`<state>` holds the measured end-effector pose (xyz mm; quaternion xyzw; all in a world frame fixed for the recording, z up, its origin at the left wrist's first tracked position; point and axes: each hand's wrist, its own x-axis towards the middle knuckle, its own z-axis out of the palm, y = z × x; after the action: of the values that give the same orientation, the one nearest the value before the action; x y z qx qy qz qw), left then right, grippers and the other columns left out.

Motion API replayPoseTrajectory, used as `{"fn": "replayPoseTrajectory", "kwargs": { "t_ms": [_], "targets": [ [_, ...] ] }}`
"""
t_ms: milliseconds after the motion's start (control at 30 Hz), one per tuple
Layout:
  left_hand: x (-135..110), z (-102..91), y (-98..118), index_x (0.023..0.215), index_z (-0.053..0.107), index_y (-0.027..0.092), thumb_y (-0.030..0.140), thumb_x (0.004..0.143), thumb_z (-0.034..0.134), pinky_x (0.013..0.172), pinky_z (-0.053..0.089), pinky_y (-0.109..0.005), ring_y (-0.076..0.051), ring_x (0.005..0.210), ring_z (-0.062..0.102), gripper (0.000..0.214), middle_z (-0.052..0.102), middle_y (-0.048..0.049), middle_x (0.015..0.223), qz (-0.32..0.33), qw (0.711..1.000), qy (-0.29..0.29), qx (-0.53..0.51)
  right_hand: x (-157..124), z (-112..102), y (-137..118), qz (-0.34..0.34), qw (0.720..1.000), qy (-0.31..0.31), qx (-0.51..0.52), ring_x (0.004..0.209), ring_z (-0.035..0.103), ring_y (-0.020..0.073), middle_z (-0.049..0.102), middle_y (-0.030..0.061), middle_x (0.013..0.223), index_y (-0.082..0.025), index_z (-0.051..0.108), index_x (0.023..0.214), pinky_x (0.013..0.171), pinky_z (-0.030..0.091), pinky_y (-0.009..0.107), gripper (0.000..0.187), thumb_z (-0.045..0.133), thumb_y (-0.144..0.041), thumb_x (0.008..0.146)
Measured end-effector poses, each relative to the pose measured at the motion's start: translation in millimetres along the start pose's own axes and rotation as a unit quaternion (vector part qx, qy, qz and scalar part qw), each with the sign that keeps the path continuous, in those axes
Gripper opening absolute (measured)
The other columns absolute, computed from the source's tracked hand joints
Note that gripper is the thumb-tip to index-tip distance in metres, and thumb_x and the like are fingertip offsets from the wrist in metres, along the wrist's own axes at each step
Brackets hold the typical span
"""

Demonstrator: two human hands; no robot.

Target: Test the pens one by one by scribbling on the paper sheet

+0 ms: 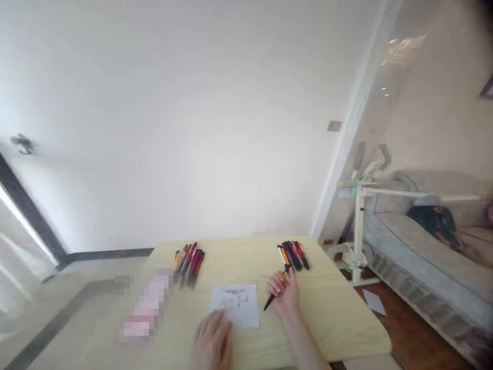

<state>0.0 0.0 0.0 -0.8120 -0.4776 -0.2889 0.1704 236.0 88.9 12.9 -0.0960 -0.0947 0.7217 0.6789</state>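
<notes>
My right hand (284,294) is closed around a black and yellow pen (269,302), whose dark end points down and left above the table. My left hand (212,339) lies flat with its fingers stretched out, the fingertips on the lower left corner of a white sheet of paper (246,313). Dark scribbled marks cover the upper part of the sheet. Just beyond my right hand is a row of pens (295,256) in white, yellow, blue, black and red. A second group of pens (189,263) lies at the table's far left.
The pale wooden table (327,308) stands before a white wall (185,128). A pixelated pink and white item (148,311) is at its left edge. To the right are a white exercise machine (359,231), a grey sofa (404,241) and a sheet on the floor (373,302).
</notes>
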Motion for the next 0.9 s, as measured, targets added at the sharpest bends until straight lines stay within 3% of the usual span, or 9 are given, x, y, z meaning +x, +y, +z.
{"fn": "replayPoseTrajectory", "kwargs": {
  "t_ms": [267,533,900],
  "targets": [
    [1.4,-7.6,4.9,0.095,0.063,0.025,0.023,0.074,0.057,0.081,0.051,-0.038,-0.024,0.101,0.058,0.021,0.064,-0.0066,0.110,-0.019,1.000,-0.015,-0.015,-2.8,2.6,-1.0,-0.017,1.000,0.001,0.003,0.034,0.032,0.0054,0.031,-0.0099,0.038,-0.019,0.035,0.049,0.035,0.025,0.019,0.046,0.053,-0.052,0.078],
    [0.7,-7.7,5.8,0.097,0.063,0.026,0.023,0.076,0.056,0.083,0.050,-0.040,-0.025,0.105,0.055,0.022,0.062,-0.0063,0.114,-0.038,0.998,-0.026,-0.030,-3.7,0.8,-2.1,-0.001,1.000,-0.003,0.025,0.032,0.030,0.0042,0.031,-0.0114,0.036,-0.017,0.054,0.066,0.033,0.020,0.017,0.037,0.050,-0.051,0.080],
    [-2.8,-3.1,5.4,0.107,0.059,0.025,0.017,0.074,0.053,0.086,0.047,-0.044,-0.028,0.113,0.049,0.034,0.056,-0.0086,0.122,-0.073,0.997,-0.020,-0.008,-3.9,-2.6,-3.7,-0.003,0.999,-0.011,0.035,0.030,0.029,0.0035,0.033,-0.0114,0.037,-0.015,0.056,0.069,0.031,0.016,0.017,0.041,0.046,-0.054,0.081]
  ]
}}
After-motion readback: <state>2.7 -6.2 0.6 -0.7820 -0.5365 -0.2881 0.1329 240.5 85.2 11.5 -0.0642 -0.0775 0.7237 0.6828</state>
